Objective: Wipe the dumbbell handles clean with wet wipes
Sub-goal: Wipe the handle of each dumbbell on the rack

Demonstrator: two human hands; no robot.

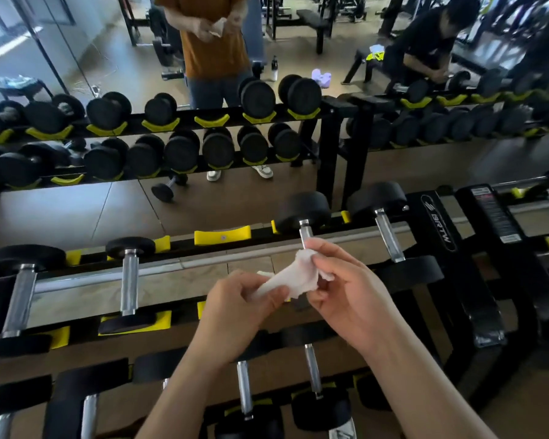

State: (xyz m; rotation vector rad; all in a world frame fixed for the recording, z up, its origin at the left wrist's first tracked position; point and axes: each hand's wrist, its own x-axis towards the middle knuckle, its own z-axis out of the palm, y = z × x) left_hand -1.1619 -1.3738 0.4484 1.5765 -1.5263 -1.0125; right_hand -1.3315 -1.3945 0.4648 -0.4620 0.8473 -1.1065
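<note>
A crumpled white wet wipe [293, 277] is stretched between both hands above the top shelf of a dumbbell rack [438, 223]. My left hand [238, 312] pinches its lower left end. My right hand [346, 289] pinches its upper right part with thumb and fingers. Directly behind the wipe lies a black dumbbell with a chrome handle [305, 232], its near end hidden by my hands. Another dumbbell handle [389, 236] lies to the right, and two more handles [129, 280] [19, 299] lie to the left.
A wall mirror behind the rack reflects the rows of dumbbells, my own figure and another person [425, 49] bent over a bench. Lower-shelf dumbbell handles [244, 388] [313, 369] sit beneath my forearms. An empty yellow cradle [222, 237] lies left of the middle dumbbell.
</note>
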